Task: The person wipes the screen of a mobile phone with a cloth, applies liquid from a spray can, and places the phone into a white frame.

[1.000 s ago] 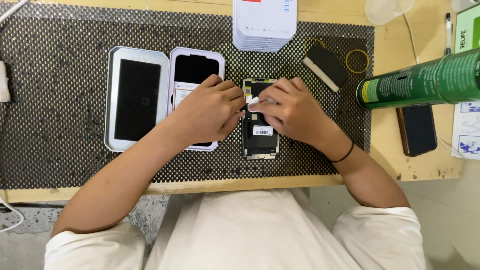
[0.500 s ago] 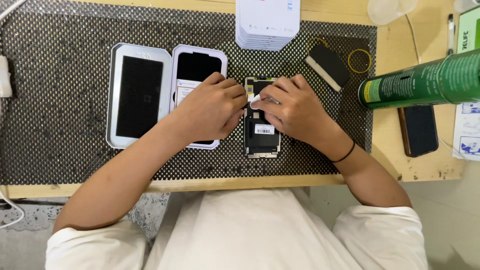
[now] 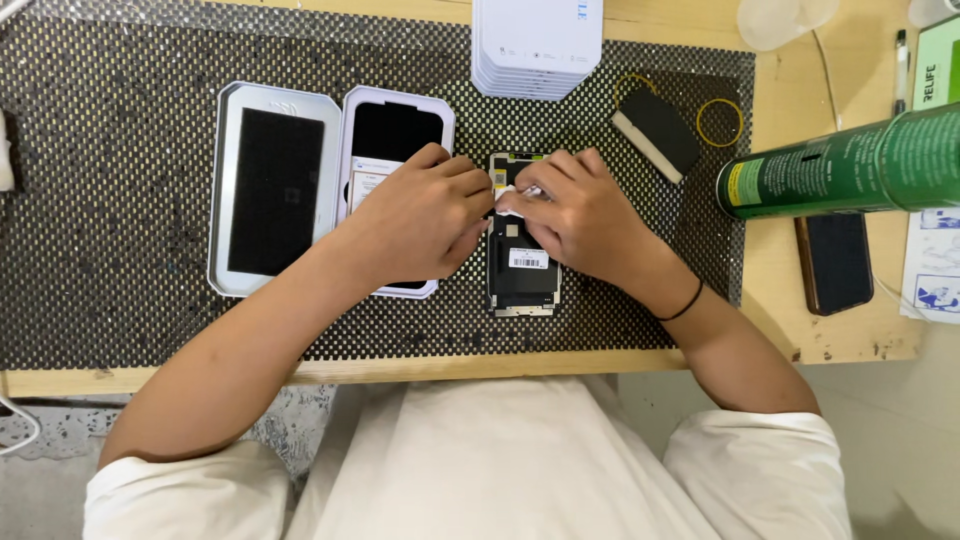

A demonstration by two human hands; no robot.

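Hands working together over a phone screen part on the mesh mat.

Head view: you are pressing your left hand (image 3: 425,215) against the left edge of the dark screen part (image 3: 522,270), apparently bracing it, while your right hand (image 3: 580,215) is pinching a small white scrap (image 3: 520,193) over its upper end. The part is lying flat under both hands on the black mat (image 3: 120,330) on the counter (image 3: 850,340), beside two white trays (image 3: 275,190). A green can (image 3: 840,165) is lying to your right.

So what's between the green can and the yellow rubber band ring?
In the head view, only bare wooden tabletop lies between the green can and the yellow ring, which sits at the dotted mat's edge.
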